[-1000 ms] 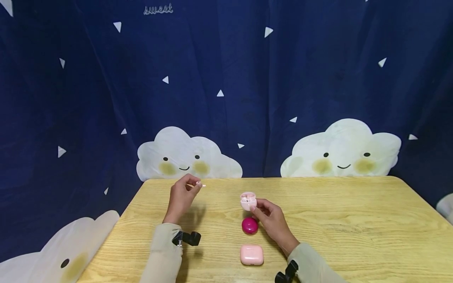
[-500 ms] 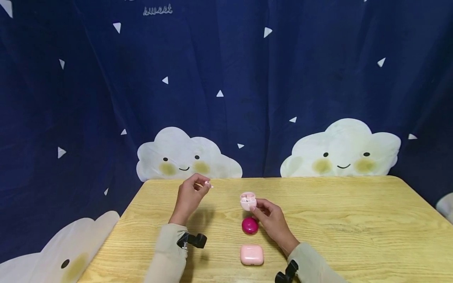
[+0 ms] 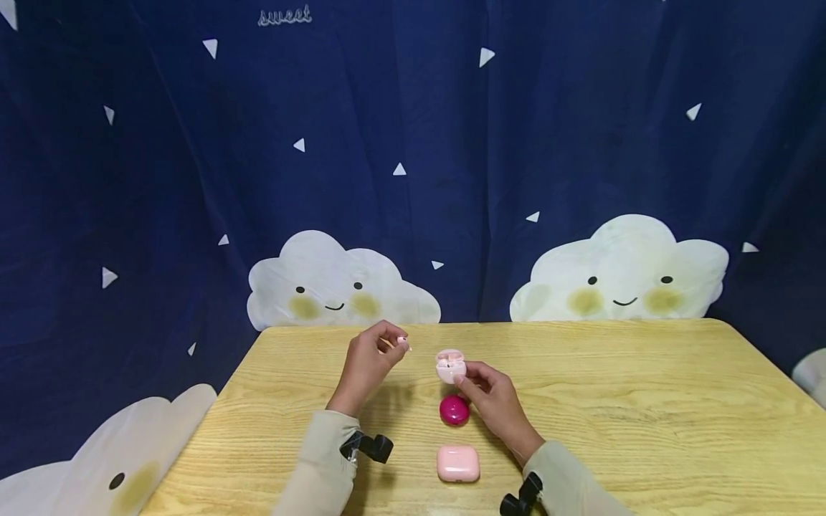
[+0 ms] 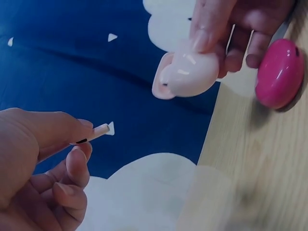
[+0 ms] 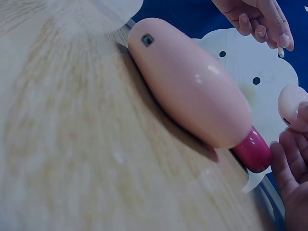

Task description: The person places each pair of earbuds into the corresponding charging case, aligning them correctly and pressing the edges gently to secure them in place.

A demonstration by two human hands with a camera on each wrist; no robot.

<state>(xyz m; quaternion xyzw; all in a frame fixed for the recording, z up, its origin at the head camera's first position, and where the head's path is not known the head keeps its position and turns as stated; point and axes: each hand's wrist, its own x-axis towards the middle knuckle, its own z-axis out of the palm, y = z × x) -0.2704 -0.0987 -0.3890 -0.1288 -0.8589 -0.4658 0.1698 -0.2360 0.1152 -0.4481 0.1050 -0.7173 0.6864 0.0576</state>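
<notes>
Between thumb and fingertips my left hand (image 3: 371, 360) pinches a small pale pink earbud (image 4: 98, 132), its stem pointing out past the thumb in the left wrist view. My right hand (image 3: 495, 401) grips an opened pale pink earbud case (image 3: 450, 368) above the table, lid tilted back and a light piece showing inside. The left hand is a short gap to the left of that case. Just below the held case in the head view lies a round magenta case (image 3: 454, 411), close to the right hand's fingers.
Nearer the front, a closed pink rounded-rectangle case (image 3: 458, 464) lies on the wooden table (image 3: 645, 416); its port shows in the right wrist view. Behind the table's far edge hangs a dark blue curtain (image 3: 361, 201) with white clouds and triangles.
My left hand has moved right with the earbud, toward the opened case. The right hand and the case in it have stayed nearly still.
</notes>
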